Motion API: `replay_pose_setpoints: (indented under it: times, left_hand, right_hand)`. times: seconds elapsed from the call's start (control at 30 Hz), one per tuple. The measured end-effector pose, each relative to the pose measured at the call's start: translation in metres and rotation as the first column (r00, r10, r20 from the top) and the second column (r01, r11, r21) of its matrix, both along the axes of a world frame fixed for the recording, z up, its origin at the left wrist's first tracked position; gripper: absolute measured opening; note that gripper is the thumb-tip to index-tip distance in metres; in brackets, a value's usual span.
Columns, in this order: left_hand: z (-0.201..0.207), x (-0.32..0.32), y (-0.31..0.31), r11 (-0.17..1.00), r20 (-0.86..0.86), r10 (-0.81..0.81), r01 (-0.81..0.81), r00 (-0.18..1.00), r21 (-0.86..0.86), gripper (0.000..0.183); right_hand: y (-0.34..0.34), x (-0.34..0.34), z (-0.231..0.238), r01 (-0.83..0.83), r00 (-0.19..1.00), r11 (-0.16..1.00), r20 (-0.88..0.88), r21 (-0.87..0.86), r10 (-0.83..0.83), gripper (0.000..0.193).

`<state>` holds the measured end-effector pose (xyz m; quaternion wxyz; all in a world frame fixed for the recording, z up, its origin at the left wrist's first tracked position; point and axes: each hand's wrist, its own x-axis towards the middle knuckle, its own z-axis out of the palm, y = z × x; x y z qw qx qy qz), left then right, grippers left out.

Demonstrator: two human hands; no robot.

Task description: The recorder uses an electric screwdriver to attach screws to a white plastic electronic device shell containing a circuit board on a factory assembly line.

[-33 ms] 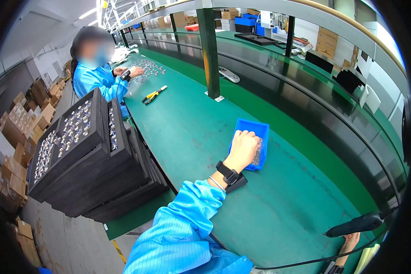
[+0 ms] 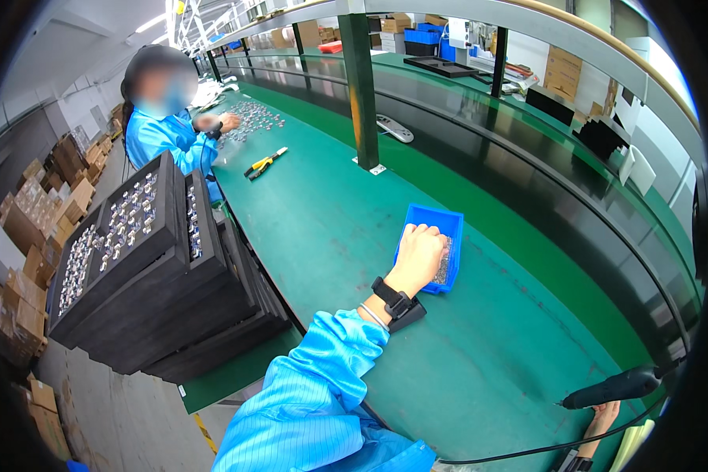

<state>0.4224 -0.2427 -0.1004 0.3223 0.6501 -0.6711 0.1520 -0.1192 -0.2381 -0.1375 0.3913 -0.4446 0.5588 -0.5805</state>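
My left hand (image 2: 419, 256) reaches into a small blue bin (image 2: 435, 215) on the green workbench. Its fingers are curled down among many small metal pieces (image 2: 444, 267), perhaps screws. The fingertips are hidden, so what they pinch does not show. At the lower right, my right hand (image 2: 603, 418) is partly covered by a black electric screwdriver (image 2: 612, 389). Its fingers appear closed around the underside of the tool. The screwdriver's tip points left, above the bench. Both wrists carry black straps.
Stacked black foam trays (image 2: 204, 303) with small metal parts stand left of the bench. Yellow-and-black pliers (image 2: 264, 163) lie farther up it. A co-worker (image 2: 165, 130) handles scattered parts (image 2: 256, 116). A dark post (image 2: 359, 90) rises beside the conveyor (image 2: 519, 189). A cable (image 2: 543, 451) runs along the lower edge.
The co-worker's hands have shifted slightly over the scattered parts. My hands, the bin and the screwdriver stay where they were.
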Motion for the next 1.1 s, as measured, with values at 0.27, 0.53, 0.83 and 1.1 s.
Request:
replay_pose_setpoints:
  times: [0.27, 0.53, 0.83, 1.1]
  left_hand:
    - [0.001, 0.003, 0.003, 1.0, 0.006, 0.018, -0.018, 1.0, 0.026, 0.005]
    - [0.002, 0.002, 0.003, 1.0, 0.006, 0.022, -0.022, 1.0, 0.02, 0.006]
    - [0.002, -0.003, -0.001, 1.0, -0.015, -0.008, 0.008, 1.0, -0.005, 0.008]
    - [0.003, -0.001, 0.002, 1.0, -0.008, 0.009, -0.01, 1.0, -0.013, 0.009]
  right_hand:
    - [0.006, -0.06, -0.037, -0.006, 1.0, 1.0, -0.013, 0.008, 0.007, 0.021]
    - [-0.009, -0.076, -0.045, -0.006, 1.0, 1.0, -0.013, 0.019, 0.006, 0.022]
    - [-0.076, -0.124, -0.071, -0.03, 1.0, 1.0, 0.006, 0.01, 0.03, 0.022]
    - [-0.024, -0.159, -0.13, -0.052, 0.999, 0.998, 0.004, 0.017, 0.052, 0.023]
